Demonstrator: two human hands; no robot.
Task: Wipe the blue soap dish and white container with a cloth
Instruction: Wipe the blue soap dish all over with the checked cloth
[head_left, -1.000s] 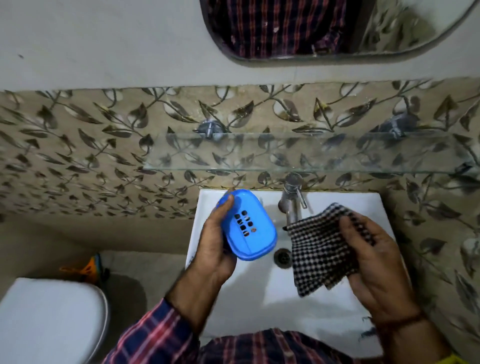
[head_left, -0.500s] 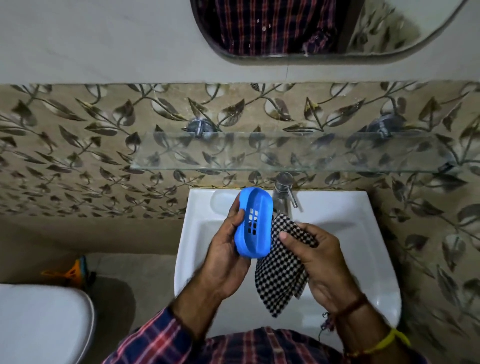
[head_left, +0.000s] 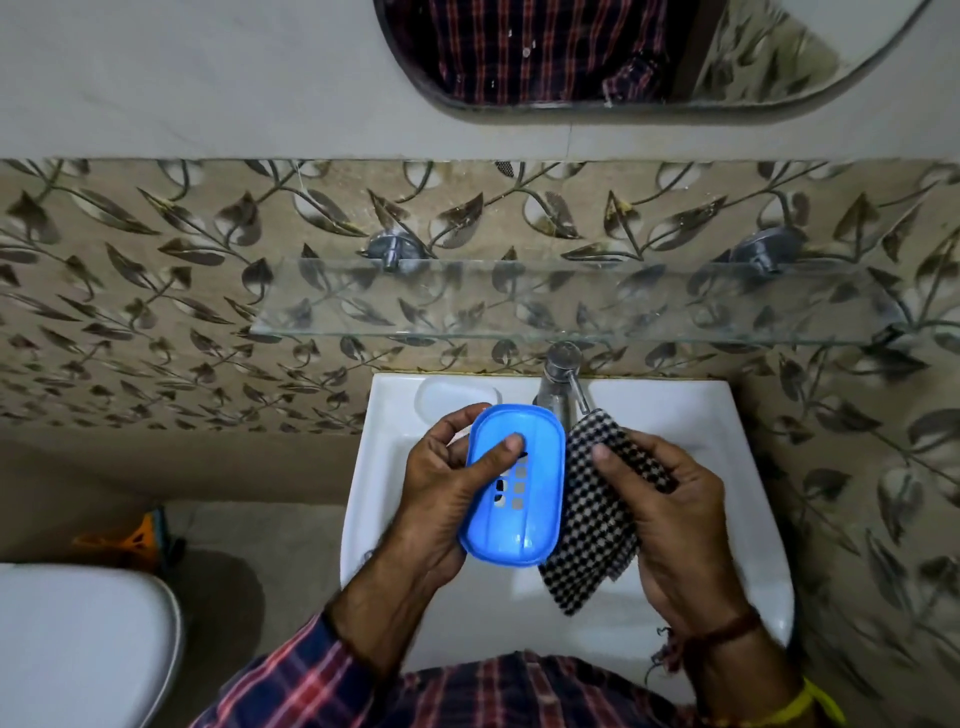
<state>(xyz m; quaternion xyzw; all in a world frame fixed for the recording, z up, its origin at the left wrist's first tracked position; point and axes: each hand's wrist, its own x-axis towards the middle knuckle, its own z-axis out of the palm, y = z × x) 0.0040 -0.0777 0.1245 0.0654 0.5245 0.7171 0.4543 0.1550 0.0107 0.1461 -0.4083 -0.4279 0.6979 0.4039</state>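
Note:
The blue soap dish (head_left: 514, 488) is an oval plastic tray with small drain holes. My left hand (head_left: 441, 493) grips it from the left, thumb pressed on its inner face, above the white sink (head_left: 727, 467). A black-and-white checked cloth (head_left: 597, 509) hangs from my right hand (head_left: 670, 519), just right of the dish and partly tucked behind its edge. No white container shows in this view.
A steel tap (head_left: 561, 379) stands at the back of the sink, under a bare glass shelf (head_left: 571, 301). A white toilet lid (head_left: 78, 644) sits at the lower left. An orange object (head_left: 130, 540) lies on the floor. A mirror (head_left: 623, 52) hangs above.
The dish has turned from edge-on to showing its open face towards me. My left thumb now rests inside it, and the cloth sits closer behind the dish's right edge.

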